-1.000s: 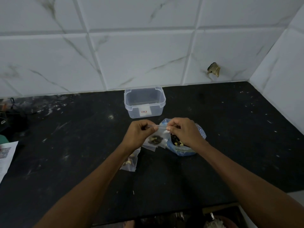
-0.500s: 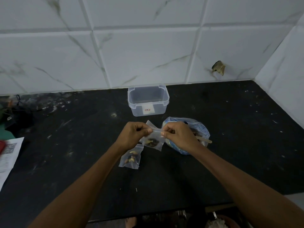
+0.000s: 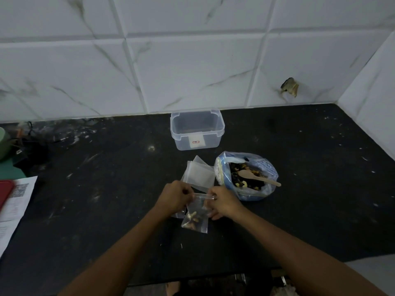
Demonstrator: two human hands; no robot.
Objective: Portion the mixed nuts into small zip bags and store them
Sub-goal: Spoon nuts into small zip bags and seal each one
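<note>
Left hand: the left hand (image 3: pixel 174 196) has its fingers curled, pinching the left end of the top strip of a small clear zip bag with nuts in it (image 3: pixel 195 218).
Right hand: the right hand (image 3: pixel 224 201) pinches the right end of the same strip, its lower fingers curled beside the bag's edge.
Held bag: hangs between the two hands just above the black stone counter (image 3: pixel 106 199), nuts gathered in its lower half (whether the seal is fully closed cannot be told).
Hidden: another small clear bag (image 3: pixel 178 214) shows only as a corner under the left hand.
Behind the hands: a loose stack of empty small clear zip bags (image 3: pixel 198 174) lies flat on the counter.
Right of the stack: a large blue-tinted plastic bag of mixed nuts (image 3: pixel 248 176), mouth open, with a wooden spoon (image 3: pixel 256 177) resting in it.
Farther back: a clear rectangular plastic container (image 3: pixel 197 130), lidless, near the white marbled tile wall (image 3: pixel 192 60).
Far left: a printed paper sheet (image 3: pixel 15 208) with a red item (image 3: pixel 5 193) on its edge.
</note>
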